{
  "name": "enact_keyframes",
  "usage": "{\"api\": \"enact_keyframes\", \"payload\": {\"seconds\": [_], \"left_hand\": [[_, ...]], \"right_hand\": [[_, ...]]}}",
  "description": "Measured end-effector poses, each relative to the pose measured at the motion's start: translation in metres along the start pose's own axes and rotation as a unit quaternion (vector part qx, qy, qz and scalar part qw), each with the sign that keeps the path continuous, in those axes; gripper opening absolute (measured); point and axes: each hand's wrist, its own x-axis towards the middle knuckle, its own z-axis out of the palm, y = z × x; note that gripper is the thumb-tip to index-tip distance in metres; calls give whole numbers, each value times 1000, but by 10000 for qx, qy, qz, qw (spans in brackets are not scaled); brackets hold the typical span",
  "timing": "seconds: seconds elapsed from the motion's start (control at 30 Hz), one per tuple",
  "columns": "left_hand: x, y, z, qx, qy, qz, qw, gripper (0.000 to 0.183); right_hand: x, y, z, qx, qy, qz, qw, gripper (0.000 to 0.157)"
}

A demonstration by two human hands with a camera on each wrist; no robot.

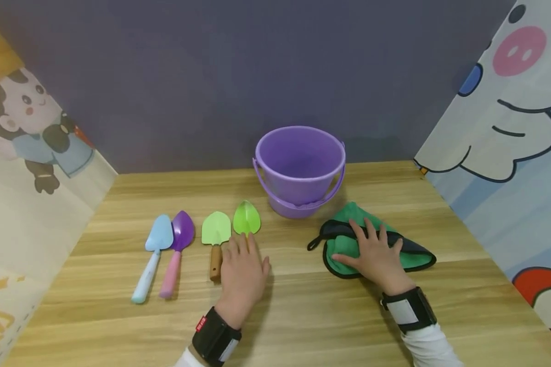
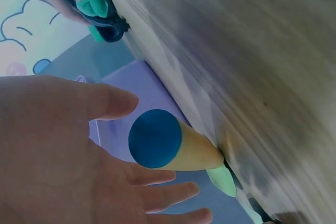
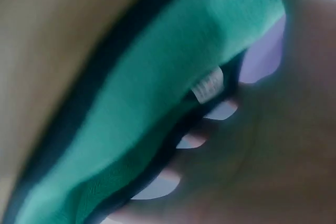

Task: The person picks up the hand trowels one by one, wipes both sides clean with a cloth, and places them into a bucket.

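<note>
On table (image 1: 312, 311): bucket (image 1: 300, 188), upright. Right-front of bucket: cloth (image 1: 343, 248), beneath right hand (image 1: 379, 257), fingers spread wide, touching. Left-front of bucket: left hand (image 1: 243, 274), wide, fingers straight over handle of nearest trowel (image 1: 247, 218); contact unclear. Farther left of bucket: three more trowels (image 1: 182, 230).

On the table (image 1: 312, 311): bucket (image 1: 296, 190) at rear; four trowels (image 1: 182, 232) front-left of it, the rightmost partly beneath my left hand (image 1: 244, 272); cloth (image 1: 341, 247) front-right, beneath my right hand (image 1: 380, 259).
</note>
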Motion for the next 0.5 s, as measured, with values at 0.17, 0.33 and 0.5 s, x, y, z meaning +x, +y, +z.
{"api": "enact_keyframes", "payload": {"seconds": [0.17,0.33,0.5], "left_hand": [[-2,0,1,-19,31,-36,10000,68],[-3,-1,1,-247,-12,-38,9997,68],[-2,-1,0,-403,-97,-102,9991,68]], "right_hand": [[0,2,6,198,-184,77,9996,108],[0,2,7,184,-52,68,9998,107],[0,2,5,192,-79,75,9998,107]]}}
